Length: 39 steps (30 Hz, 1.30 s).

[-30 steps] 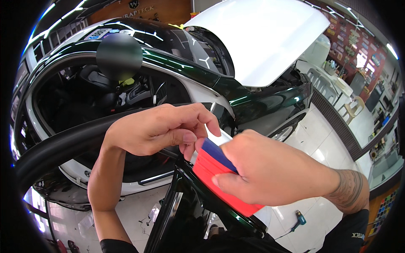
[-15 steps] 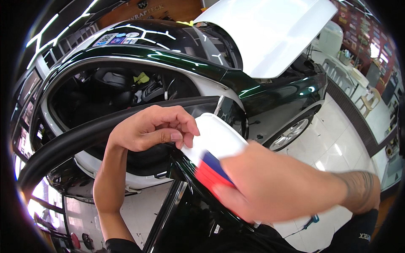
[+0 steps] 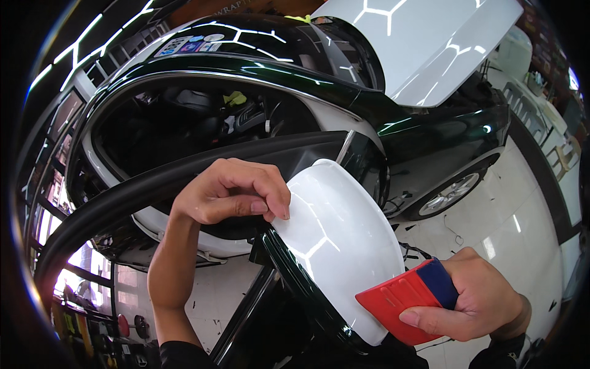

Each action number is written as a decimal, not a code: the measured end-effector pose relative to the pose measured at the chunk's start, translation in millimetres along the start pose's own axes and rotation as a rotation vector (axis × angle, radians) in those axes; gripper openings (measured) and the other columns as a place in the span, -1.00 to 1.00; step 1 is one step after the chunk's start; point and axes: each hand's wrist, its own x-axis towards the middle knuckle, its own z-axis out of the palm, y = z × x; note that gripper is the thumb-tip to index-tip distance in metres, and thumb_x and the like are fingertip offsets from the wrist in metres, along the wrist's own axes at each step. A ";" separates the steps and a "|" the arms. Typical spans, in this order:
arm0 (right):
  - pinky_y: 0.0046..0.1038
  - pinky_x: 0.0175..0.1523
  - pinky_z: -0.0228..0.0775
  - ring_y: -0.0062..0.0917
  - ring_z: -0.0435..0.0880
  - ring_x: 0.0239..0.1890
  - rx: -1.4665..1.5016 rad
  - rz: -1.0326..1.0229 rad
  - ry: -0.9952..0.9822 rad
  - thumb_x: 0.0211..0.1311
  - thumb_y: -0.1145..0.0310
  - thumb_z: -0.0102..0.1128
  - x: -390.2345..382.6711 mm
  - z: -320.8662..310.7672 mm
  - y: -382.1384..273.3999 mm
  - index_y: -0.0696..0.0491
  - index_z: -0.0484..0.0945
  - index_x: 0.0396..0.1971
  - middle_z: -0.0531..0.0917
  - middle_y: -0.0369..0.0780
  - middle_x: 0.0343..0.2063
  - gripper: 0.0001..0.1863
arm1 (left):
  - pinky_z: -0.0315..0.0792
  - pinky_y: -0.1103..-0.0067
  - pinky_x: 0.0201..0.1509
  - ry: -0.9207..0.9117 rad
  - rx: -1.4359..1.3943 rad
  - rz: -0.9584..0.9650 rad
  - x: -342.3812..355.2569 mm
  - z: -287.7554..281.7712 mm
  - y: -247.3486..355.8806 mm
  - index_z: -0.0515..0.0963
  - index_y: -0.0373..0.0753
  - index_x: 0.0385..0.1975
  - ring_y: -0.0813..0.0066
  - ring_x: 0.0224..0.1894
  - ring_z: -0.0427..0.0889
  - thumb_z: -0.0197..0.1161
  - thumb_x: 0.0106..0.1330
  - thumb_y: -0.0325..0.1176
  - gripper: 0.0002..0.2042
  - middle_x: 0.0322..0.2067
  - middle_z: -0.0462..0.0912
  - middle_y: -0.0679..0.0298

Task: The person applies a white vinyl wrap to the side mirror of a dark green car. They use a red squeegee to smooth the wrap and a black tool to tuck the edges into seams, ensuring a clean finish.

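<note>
A glossy white side mirror cover (image 3: 335,227) stands out from the dark green car door in the middle of the view. At its upper left edge my left hand (image 3: 236,194) is closed, thumb and fingertips drawn together against the cover. Whatever those fingertips pinch is too small to make out. My right hand (image 3: 485,298) grips a red squeegee (image 3: 399,301) with a dark blue band along one side, thumb on its face. The squeegee's left corner overlaps the lower right part of the mirror cover; whether it touches, I cannot tell.
The open door's black window frame (image 3: 166,175) arches behind my left hand. Beyond it lie the dark cabin and green roof. A raised white hood (image 3: 430,49) is at the upper right, above the front wheel (image 3: 452,194). Chairs (image 3: 522,114) stand at far right.
My right hand has moved down and right with the squeegee, uncovering more of the mirror cover. My left hand keeps to the cover's upper left edge. The whole view has shifted slightly.
</note>
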 end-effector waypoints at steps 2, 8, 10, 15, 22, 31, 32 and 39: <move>-0.52 -0.33 0.55 -0.39 0.72 -0.52 0.049 0.019 0.013 0.10 0.14 0.42 1.7 0.1 8.8 0.23 0.59 -0.17 0.74 -0.14 -0.45 -0.53 | 0.50 0.53 -0.17 0.060 0.025 0.031 -0.7 5.3 -0.8 0.69 -0.38 -0.32 0.39 -0.28 0.64 0.27 0.20 -0.58 -0.90 -0.28 0.67 0.07; -0.51 -0.32 0.56 -0.36 0.71 -0.53 0.074 -0.020 -0.033 0.10 0.12 0.42 8.1 -8.5 26.6 0.22 0.57 -0.14 0.73 -0.13 -0.45 -0.51 | 0.39 0.51 -0.25 -0.065 0.423 -0.002 4.0 15.8 34.8 0.73 -0.28 -0.29 0.40 -0.29 0.56 0.39 0.20 -0.39 -0.85 -0.33 0.63 0.22; -0.50 -0.32 0.57 -0.36 0.70 -0.54 0.071 -0.134 -0.051 0.10 0.12 0.41 12.6 -9.4 38.0 0.21 0.56 -0.12 0.72 -0.14 -0.46 -0.50 | 0.38 0.50 -0.25 -0.151 0.597 0.003 9.7 17.2 47.3 0.73 -0.25 -0.29 0.41 -0.30 0.55 0.38 0.21 -0.35 -0.85 -0.35 0.61 0.28; -0.46 -0.19 0.52 -0.34 0.72 -0.38 0.083 -0.201 -0.028 0.19 0.42 0.21 17.1 -7.6 35.5 0.19 0.49 0.03 0.69 -0.05 -0.37 -0.60 | 0.43 0.48 -0.23 -0.214 0.692 -0.138 16.2 21.4 63.8 0.65 -0.26 -0.34 0.35 -0.27 0.57 0.38 0.18 -0.42 -0.90 -0.35 0.59 0.28; -0.38 0.21 0.44 -0.39 0.64 0.05 0.389 -0.203 0.166 0.07 0.67 0.00 25.0 8.4 -1.3 0.18 0.41 -0.08 0.44 0.04 0.18 -0.65 | 0.46 0.45 -0.23 -0.325 0.635 -0.222 27.6 13.6 64.9 0.58 -0.30 -0.36 0.27 -0.29 0.58 0.33 0.19 -0.50 -0.92 -0.37 0.59 0.24; -0.42 0.01 0.37 -0.42 0.52 -0.14 -0.456 -0.185 0.213 0.26 0.37 0.19 73.5 33.8 -38.4 0.12 0.56 -0.26 0.45 -0.15 -0.20 -0.85 | 0.46 0.40 -0.24 -0.361 0.683 -0.271 30.3 11.3 59.0 0.56 -0.33 -0.32 0.25 -0.39 0.62 0.19 0.28 -0.46 -0.92 -0.50 0.61 0.19; -0.41 0.01 0.37 -0.40 0.52 -0.15 -0.485 -0.166 0.231 0.27 0.34 0.20 75.8 38.0 -38.7 0.11 0.58 -0.24 0.45 -0.15 -0.20 -0.83 | 0.44 0.39 -0.24 -0.388 0.701 -0.255 31.0 10.5 57.6 0.52 -0.33 -0.30 0.23 -0.37 0.59 0.21 0.26 -0.50 -0.92 -0.47 0.58 0.19; -0.39 -0.03 0.39 -0.34 0.51 -0.20 -0.627 -0.205 0.261 0.20 0.31 0.30 80.3 58.0 -54.7 0.09 0.61 -0.15 0.44 -0.14 -0.23 -0.74 | 0.34 0.26 -0.06 -0.325 0.702 0.196 11.9 3.1 24.6 0.44 -0.33 -0.23 0.07 -0.15 0.46 0.14 0.34 -0.44 -0.89 -0.29 0.45 0.11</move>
